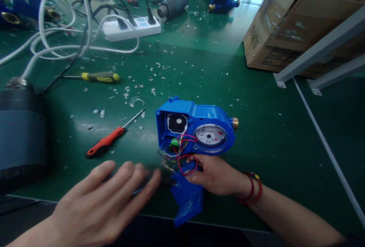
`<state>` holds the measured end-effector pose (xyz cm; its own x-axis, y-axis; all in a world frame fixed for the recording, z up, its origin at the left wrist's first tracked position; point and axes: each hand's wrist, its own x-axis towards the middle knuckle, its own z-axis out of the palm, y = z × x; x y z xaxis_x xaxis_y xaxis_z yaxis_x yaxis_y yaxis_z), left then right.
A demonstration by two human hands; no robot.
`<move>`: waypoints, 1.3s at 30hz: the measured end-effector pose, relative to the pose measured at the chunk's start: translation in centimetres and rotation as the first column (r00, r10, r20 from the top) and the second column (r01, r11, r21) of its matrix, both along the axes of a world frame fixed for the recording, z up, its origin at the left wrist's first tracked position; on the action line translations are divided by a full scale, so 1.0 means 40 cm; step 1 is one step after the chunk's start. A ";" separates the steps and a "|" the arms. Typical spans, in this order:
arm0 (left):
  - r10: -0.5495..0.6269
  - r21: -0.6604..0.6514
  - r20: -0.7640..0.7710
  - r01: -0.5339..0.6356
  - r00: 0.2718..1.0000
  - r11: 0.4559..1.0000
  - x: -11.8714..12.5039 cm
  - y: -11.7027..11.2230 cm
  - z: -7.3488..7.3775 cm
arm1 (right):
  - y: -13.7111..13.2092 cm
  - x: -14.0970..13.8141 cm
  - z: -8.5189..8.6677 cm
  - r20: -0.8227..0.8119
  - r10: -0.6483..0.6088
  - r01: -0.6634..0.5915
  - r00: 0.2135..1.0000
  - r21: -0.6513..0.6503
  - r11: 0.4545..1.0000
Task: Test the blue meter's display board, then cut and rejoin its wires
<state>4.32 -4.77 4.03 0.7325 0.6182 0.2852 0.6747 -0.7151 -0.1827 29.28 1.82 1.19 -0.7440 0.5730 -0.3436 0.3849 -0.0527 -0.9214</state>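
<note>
A blue water meter (199,125) lies on the green mat (199,64), its housing open, with a round dial and a brass fitting on the right. Red, green and black wires hang out of it. My right hand (216,174) grips the meter's lower edge and a loose blue cover piece (186,199) near the wires. My left hand (105,201) lies flat with fingers stretched out over a thin dark tool on the mat, just left of the cover piece. A red-handled screwdriver (107,142) lies just beyond my left hand.
A yellow-and-black screwdriver (99,77), white plastic chips, a white power strip (132,28) with cables, and a grey heat gun (173,2) lie further back. A cardboard box (296,22) stands at right, a dark cylinder (21,133) at left. Another person's arms hold blue meters at the far edge.
</note>
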 end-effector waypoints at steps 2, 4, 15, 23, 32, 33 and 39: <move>0.058 -0.011 0.000 -0.058 0.998 0.998 0.001 -0.007 -0.001 | 0.000 0.001 0.001 -0.007 -0.007 0.007 1.000 0.017 1.000; 0.112 -0.084 -0.003 -0.112 0.994 0.990 0.004 -0.004 0.005 | 0.000 0.000 0.002 -0.038 -0.008 0.009 0.999 0.028 1.000; 0.067 -0.219 -0.005 -0.067 0.998 0.973 0.016 0.042 0.026 | 0.001 -0.003 0.003 -0.073 0.016 -0.016 0.997 -0.002 1.000; -0.055 -0.144 -0.100 0.040 0.993 0.989 0.013 0.057 0.033 | 0.006 -0.003 0.004 -0.060 0.014 -0.014 0.998 0.011 1.000; -0.139 -0.126 -0.160 0.120 0.977 0.985 0.037 0.075 0.057 | -0.002 -0.007 -0.017 -0.096 -0.012 0.007 0.995 -0.053 0.999; -0.151 -0.123 -0.164 0.132 0.975 0.984 0.040 0.078 0.059 | -0.002 -0.008 -0.015 -0.102 -0.020 0.014 0.995 -0.057 0.998; -0.182 -0.116 -0.214 0.160 0.960 0.980 0.052 0.087 0.073 | -0.004 -0.011 -0.006 -0.134 -0.046 0.038 0.990 -0.064 0.997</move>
<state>6.40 -1.30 6.94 0.8680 0.4942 0.0479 0.4904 -0.8381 -0.2391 28.83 1.67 0.96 -0.7619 0.5856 -0.2766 0.2527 -0.1244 -0.9595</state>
